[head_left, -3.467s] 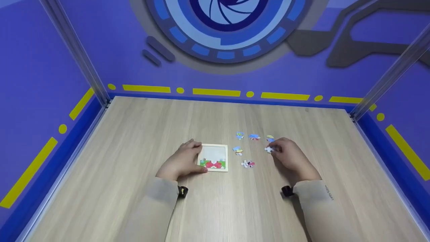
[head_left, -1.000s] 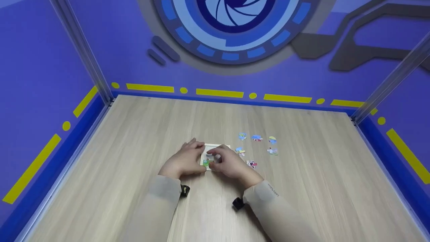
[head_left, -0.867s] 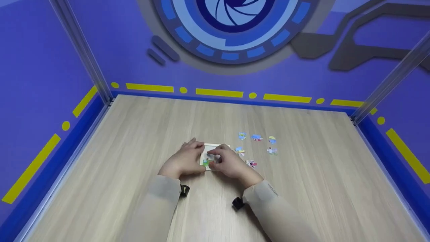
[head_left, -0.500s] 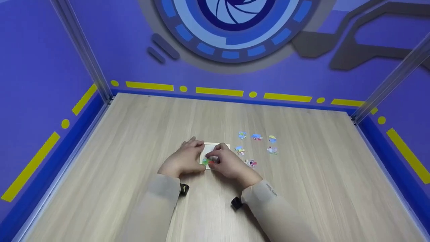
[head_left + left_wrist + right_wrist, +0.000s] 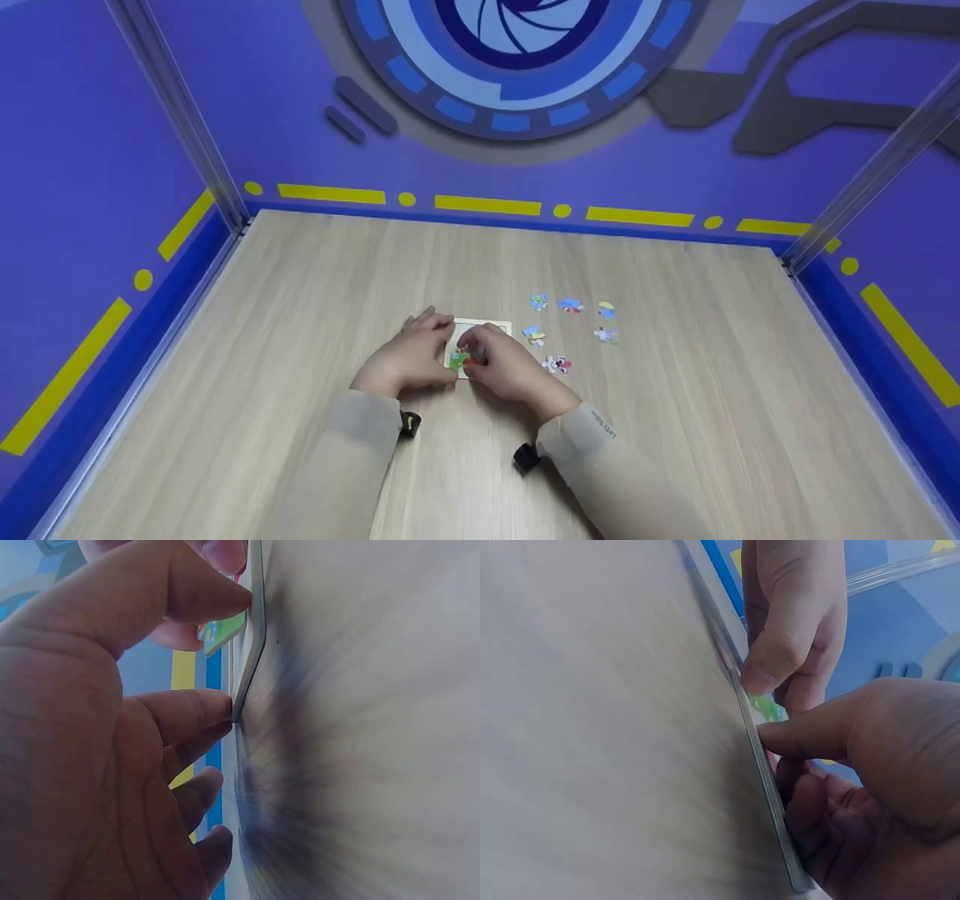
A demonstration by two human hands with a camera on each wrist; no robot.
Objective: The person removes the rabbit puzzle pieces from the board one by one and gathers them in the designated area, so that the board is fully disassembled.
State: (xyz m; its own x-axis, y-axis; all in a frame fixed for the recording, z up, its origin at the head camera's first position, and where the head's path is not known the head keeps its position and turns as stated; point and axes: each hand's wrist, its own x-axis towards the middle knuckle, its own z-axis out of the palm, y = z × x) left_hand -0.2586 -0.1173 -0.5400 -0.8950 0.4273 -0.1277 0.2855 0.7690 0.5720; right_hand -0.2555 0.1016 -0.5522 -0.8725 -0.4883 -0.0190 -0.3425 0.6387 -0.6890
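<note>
My left hand [image 5: 409, 356] grips the left side of a small square puzzle tray [image 5: 497, 324] with a pale rim, thumb at the near edge and fingers at the far corner. Over the tray, my right hand [image 5: 502, 364] pinches a green puzzle piece [image 5: 457, 360] at the lower left. In the left wrist view that green piece [image 5: 223, 631] stands tilted up from the tray. Some red shows beside the right thumb; the right hand hides most of the tray's inside. The right wrist view shows the green piece [image 5: 767, 709] between both hands.
Several loose puzzle pieces lie right of the tray, among them a white one with pink [image 5: 556, 364], a blue and yellow one [image 5: 533, 335] and a pale one [image 5: 606, 334]. Purple walls [image 5: 487, 172] bound the wooden table [image 5: 300, 300] at the back and sides.
My right hand has left the pale piece on the table and moved left over the tray. Lately its fingers have shifted slightly left, onto the green piece. My left hand stays at the tray.
</note>
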